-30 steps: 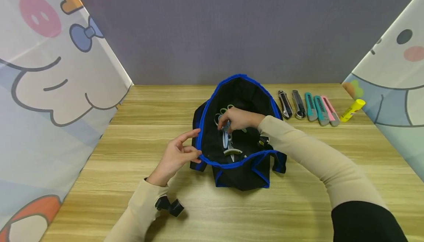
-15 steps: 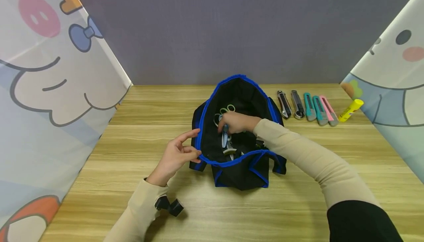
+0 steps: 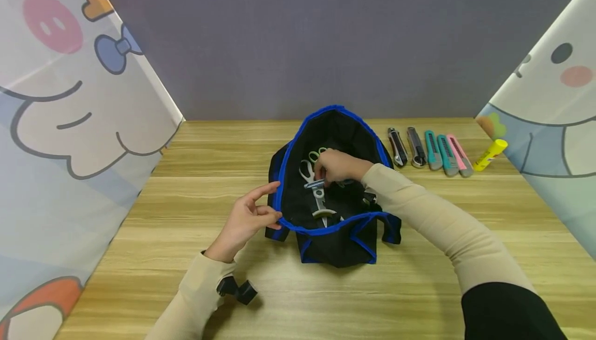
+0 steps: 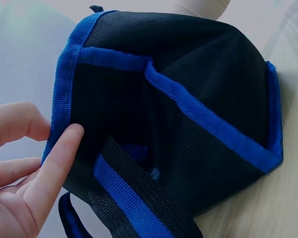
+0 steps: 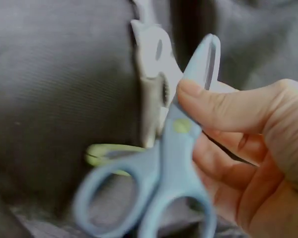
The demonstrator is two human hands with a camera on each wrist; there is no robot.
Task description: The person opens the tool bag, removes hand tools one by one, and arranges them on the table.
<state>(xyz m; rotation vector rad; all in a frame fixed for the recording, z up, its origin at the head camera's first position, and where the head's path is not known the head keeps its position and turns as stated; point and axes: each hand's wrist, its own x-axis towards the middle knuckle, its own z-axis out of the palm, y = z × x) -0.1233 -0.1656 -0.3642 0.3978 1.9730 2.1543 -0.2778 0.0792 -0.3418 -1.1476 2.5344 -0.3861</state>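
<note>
A black fabric bag (image 3: 342, 251) with blue trim stands open-mouthed on the wooden table. At its left rim my left hand (image 3: 246, 222) pinches the edge, with the thumb (image 4: 59, 158) on the outer side. My right hand (image 3: 339, 166) reaches inside and holds light-blue scissors (image 5: 178, 148) by the blade end, thumb on top, handle loops facing away from the palm. Beneath these, white-handled scissors (image 3: 320, 199) lie in the bag. Green-handled scissors (image 3: 314, 156) show beside the right fingers, partly covered by the hand.
To the bag's right lie a row of utility knives: two dark ones (image 3: 398, 147), two teal ones (image 3: 433, 150) and a pink one (image 3: 460, 154). A yellow glue stick (image 3: 490, 154) lies past them. A grey panel (image 3: 298, 45) rises behind the table.
The light-blue scissors have turned from pointing toward the bag's front to lying crosswise under my right hand, which has shifted slightly right. My left hand keeps its place on the rim.
</note>
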